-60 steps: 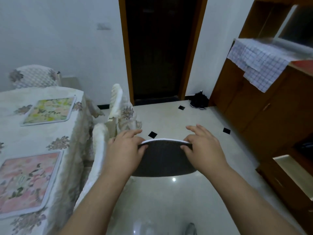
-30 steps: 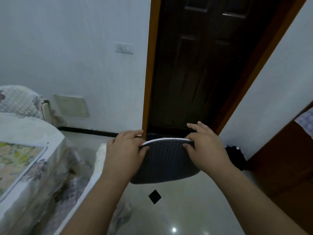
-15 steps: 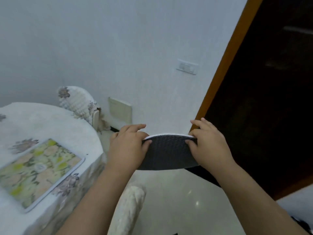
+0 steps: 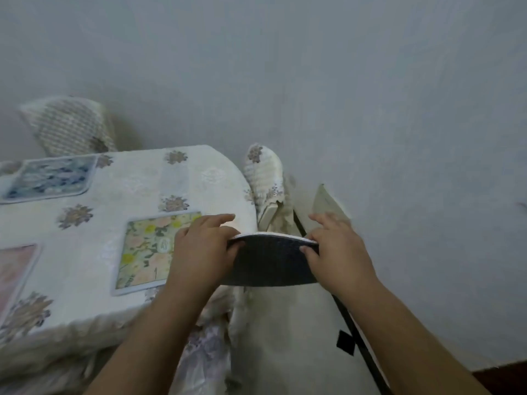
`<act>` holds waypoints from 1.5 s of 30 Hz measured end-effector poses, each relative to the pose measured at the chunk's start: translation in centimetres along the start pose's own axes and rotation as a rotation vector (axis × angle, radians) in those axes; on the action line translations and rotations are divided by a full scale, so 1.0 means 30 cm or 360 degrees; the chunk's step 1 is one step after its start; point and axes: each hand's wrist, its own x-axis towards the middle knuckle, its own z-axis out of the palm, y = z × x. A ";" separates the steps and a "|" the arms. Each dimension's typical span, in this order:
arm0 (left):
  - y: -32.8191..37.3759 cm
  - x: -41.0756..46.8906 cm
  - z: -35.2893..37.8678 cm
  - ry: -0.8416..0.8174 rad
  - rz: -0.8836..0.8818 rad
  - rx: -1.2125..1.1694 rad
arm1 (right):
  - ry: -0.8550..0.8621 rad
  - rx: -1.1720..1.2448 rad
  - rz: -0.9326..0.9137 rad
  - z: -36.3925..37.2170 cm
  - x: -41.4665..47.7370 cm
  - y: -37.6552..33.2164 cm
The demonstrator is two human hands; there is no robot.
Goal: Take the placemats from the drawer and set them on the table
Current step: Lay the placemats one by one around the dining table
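Observation:
I hold a round placemat (image 4: 272, 260), dark woven underside toward me and a white edge on top, between both hands. My left hand (image 4: 199, 252) grips its left rim and my right hand (image 4: 336, 252) grips its right rim. It hangs in the air just past the table's right corner. The table (image 4: 94, 246) has a white flowered cloth. On it lie a yellow-green floral placemat (image 4: 148, 252), a blue one (image 4: 48, 178) farther back and a pink one (image 4: 14, 269) at the left edge.
A covered chair (image 4: 265, 178) stands at the table's far right corner, another (image 4: 71, 124) behind the table. A pale panel (image 4: 328, 203) leans against the grey wall. The tiled floor (image 4: 285, 337) with a black diamond inset lies below my hands.
My view has swung left from the doorway to the table, which now fills the left side. Both hands keep the same grip on the round placemat.

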 end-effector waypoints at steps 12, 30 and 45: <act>0.055 0.248 0.050 0.0255 -0.0607 0.0201 | -0.0100 0.0024 -0.0778 0.044 0.684 0.065; -0.188 0.923 0.161 0.0491 -0.1106 0.0157 | -0.0334 0.0049 -0.1224 0.264 1.612 -0.108; -0.149 1.240 0.294 0.0683 -0.1870 0.0342 | -0.0542 0.0208 -0.2003 0.433 2.130 -0.283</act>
